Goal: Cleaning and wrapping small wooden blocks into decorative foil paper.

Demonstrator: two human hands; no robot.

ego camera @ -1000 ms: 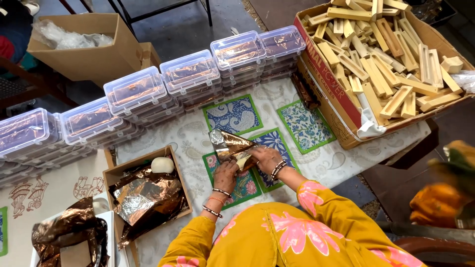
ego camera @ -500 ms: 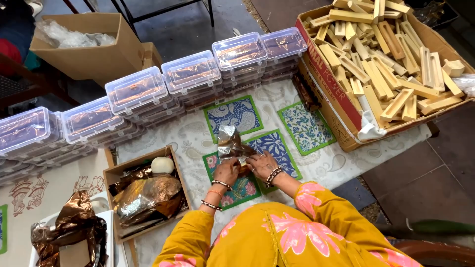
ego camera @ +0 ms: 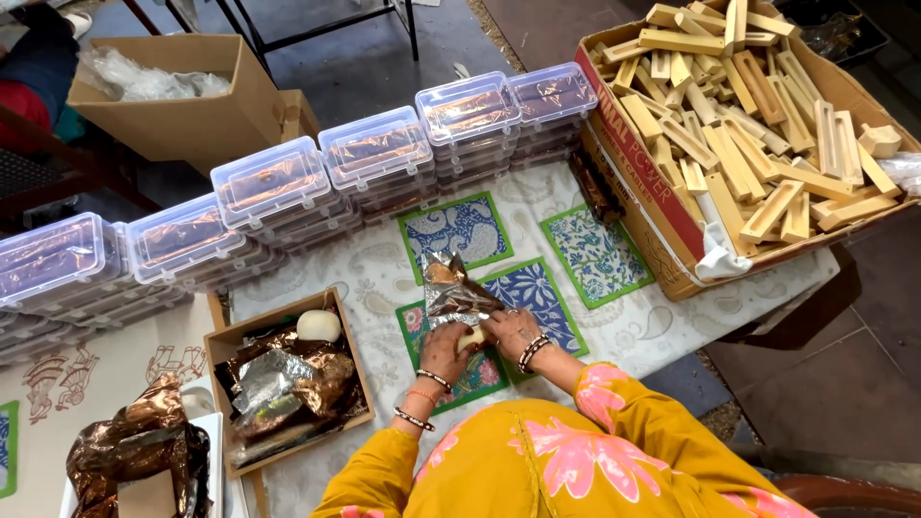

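Note:
My left hand [ego camera: 443, 347] and my right hand [ego camera: 512, 328] meet over a patterned mat [ego camera: 451, 360] at the table's near edge. Between them they hold a pale wooden piece [ego camera: 471, 338] partly wrapped in a crinkled copper and silver foil sheet [ego camera: 451, 293], which sticks up and away from me. Both wrists carry bangles, and both arms wear yellow sleeves with pink flowers.
A small cardboard tray [ego camera: 288, 379] of foil sheets with a white lump [ego camera: 317, 325] sits left of my hands. Stacked clear plastic boxes [ego camera: 374, 153] line the table's far side. A large carton of wooden pieces [ego camera: 748, 125] stands at right. More foil [ego camera: 134, 456] lies at lower left.
The foil has been folded closer around the wooden piece, and my hands have shifted slightly towards me. The orange shape at the right edge a second ago is gone.

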